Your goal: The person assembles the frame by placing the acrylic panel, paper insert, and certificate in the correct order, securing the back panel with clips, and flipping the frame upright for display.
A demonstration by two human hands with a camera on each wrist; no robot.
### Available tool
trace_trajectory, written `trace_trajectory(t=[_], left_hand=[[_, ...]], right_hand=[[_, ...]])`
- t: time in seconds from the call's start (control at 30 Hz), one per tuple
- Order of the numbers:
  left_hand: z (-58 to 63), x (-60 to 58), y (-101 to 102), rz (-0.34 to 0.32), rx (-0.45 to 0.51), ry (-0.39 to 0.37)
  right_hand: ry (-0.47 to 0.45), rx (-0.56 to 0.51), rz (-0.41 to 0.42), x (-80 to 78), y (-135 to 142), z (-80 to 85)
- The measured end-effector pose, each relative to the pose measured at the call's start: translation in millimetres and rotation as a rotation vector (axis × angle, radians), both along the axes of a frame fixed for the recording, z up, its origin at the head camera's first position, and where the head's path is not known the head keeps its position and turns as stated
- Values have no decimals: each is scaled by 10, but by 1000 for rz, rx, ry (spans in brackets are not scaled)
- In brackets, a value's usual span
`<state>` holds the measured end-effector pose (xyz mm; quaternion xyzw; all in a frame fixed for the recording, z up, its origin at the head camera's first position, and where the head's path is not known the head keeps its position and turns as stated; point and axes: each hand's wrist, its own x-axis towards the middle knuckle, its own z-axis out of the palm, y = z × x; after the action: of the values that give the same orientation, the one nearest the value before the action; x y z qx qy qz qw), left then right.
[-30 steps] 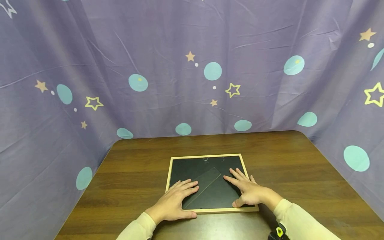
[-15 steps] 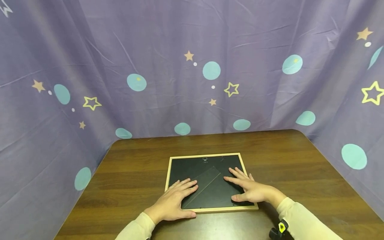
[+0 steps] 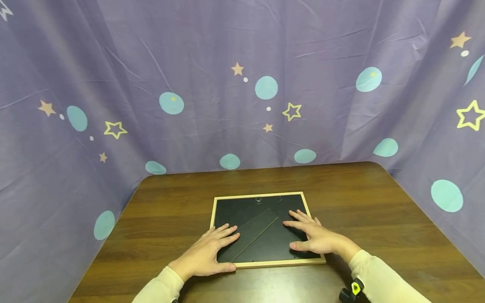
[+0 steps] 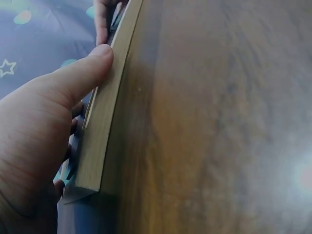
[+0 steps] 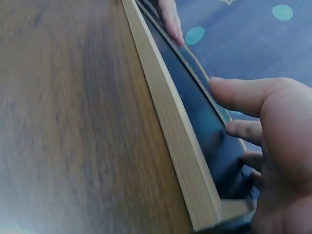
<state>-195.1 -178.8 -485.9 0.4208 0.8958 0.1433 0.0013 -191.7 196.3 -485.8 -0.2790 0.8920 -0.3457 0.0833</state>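
Note:
A picture frame lies face down on the table, pale wood round a black backing board. A flat stand leg crosses the backing diagonally, and a small metal hanger sits near the far edge. My left hand is spread over the frame's near left corner, its thumb at the near wooden edge in the left wrist view. My right hand is at the right side, fingers spread over the backing. In the right wrist view, the right thumb stands above the board, apart from the near edge.
The brown wooden table extends round the frame on all sides. A purple curtain with stars and teal spots hangs along the back and both sides. A black device with a yellow mark is by the right wrist.
My left hand has shifted left over the frame's corner, uncovering more of the backing. The right thumb has risen slightly from the near edge. The frame stays in about the same place.

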Motion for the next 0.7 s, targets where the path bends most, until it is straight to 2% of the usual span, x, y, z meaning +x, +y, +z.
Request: trace_trajectory(t=[0.17, 0.33, 0.5, 0.7], left_hand=[[-24, -1, -12, -7, 8, 17], [-42, -5, -21, -4, 16, 19], [-54, -14, -16, 9, 12, 8], [-41, -9, -10, 16, 4, -14]], right_hand=[[103, -24, -22, 32, -137, 47], [185, -11, 57, 78, -409, 98], [204, 33, 135, 99, -698, 117], [239, 109, 152, 65, -894, 54]])
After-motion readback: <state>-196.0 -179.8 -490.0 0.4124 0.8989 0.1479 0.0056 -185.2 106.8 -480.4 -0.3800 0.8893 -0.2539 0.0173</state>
